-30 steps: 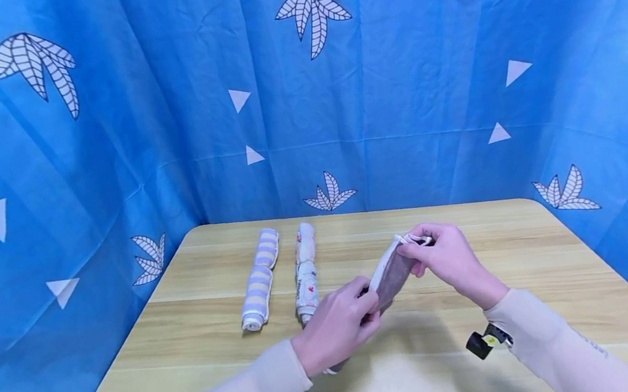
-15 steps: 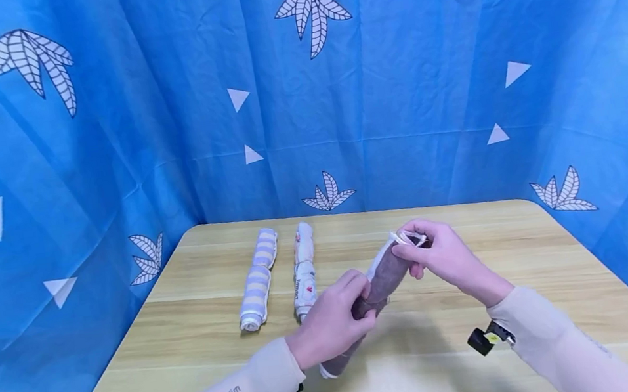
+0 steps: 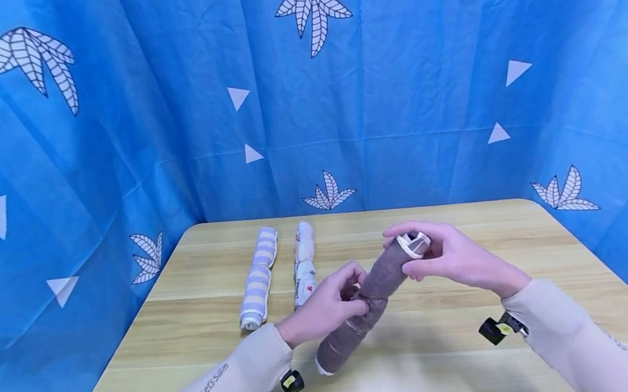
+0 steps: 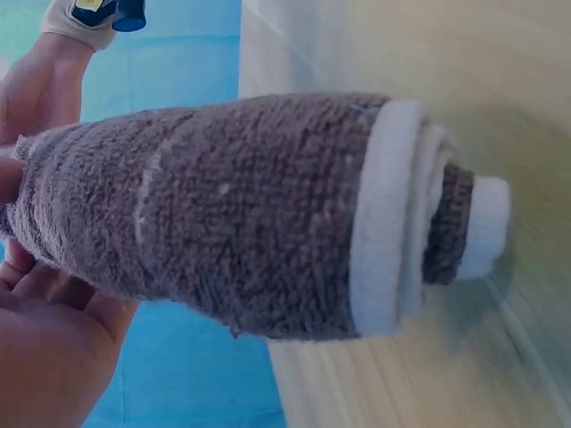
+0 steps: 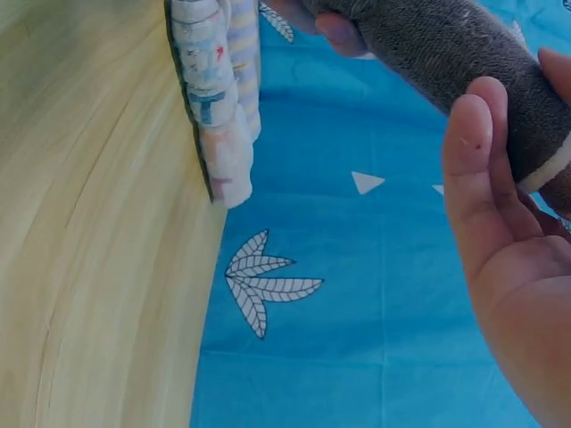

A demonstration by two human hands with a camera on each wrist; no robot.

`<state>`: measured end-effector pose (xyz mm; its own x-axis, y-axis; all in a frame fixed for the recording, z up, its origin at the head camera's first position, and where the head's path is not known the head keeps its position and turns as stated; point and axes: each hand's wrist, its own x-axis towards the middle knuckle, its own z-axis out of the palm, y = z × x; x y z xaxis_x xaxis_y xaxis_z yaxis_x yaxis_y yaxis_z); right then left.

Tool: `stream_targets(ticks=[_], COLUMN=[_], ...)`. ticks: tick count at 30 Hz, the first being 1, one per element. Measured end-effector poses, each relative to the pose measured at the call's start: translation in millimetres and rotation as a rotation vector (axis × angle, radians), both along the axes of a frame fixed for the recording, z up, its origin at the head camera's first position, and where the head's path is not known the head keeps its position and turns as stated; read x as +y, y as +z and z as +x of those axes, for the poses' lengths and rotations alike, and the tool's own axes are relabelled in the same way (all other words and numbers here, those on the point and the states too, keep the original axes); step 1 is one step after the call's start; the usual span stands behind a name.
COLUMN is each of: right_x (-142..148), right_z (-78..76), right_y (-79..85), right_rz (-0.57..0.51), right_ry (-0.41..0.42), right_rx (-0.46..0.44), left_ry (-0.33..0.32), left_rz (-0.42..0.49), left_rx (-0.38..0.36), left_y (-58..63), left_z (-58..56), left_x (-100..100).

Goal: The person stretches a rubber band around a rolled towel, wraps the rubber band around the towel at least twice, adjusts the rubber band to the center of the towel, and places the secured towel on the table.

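Observation:
A rolled brown-grey towel [image 3: 386, 272] with white edging slants above the table, its upper end toward the right. Near its pinched-in middle, my left hand [image 3: 328, 306] grips the roll between thumb and fingers. My right hand [image 3: 455, 253] holds the upper end, thumb on the near side and fingers over the far side. In the left wrist view the lower end of the rolled towel [image 4: 259, 214] shows white hem layers, with a narrower core sticking out. The right wrist view shows my right hand's fingers [image 5: 473, 152] along the roll's side.
Two more rolled towels lie side by side on the wooden table [image 3: 190, 344], left of my hands: a purple-and-cream striped one [image 3: 256, 283] and a white printed one [image 3: 304, 263], partly behind my left hand. A blue patterned curtain [image 3: 406, 78] surrounds the table's back and sides.
The loose strip of towel between my hands is now wrapped onto the roll. My right hand has gone from pinching the edge to holding round the upper end; my left hand has shifted slightly left.

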<state>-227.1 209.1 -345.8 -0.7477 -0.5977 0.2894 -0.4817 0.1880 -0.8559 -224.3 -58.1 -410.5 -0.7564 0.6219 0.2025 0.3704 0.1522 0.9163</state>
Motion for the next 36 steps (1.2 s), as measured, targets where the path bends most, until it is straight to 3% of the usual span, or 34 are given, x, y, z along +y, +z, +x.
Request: stream_targets(ticks=[8, 14, 17, 20, 23, 25, 36], right_x=[-3, -6, -8, -11, -13, -14, -18], right_z=[1.6, 1.2, 0.6, -0.3, -1.0, -1.0, 1.3], right_y=[-2.3, -4.0, -5.8, -8.2, -10.7, -12.0, -8.2], right_rz=[-0.003, -0.001, -0.004, -0.023, -0.039, -0.038, -0.027], right_ry=[-0.168, -0.27, -0.339, -0.402, -0.45, -0.479, -0.581], right_rx=[0.034, 0.05, 0.048, 0.05, 0.053, 0.043, -0.005], left_ry=[0.005, 0.137, 0.239, 0.325, 0.366, 0.375, 0.345], left_rz=[0.007, -0.065, -0.135, -0.229, -0.298, -0.335, -0.411], left_rx=[-0.011, 0.064, 0.175, 0.374, 0.602, 0.708, 0.919], left_y=[0.8, 2.0, 1.4, -1.3, -6.4, -9.0, -8.5], left_z=[2.8, 7.3, 9.3, 11.5, 12.3, 12.5, 11.7], left_x=[1, 6, 11, 14, 18, 19, 23])
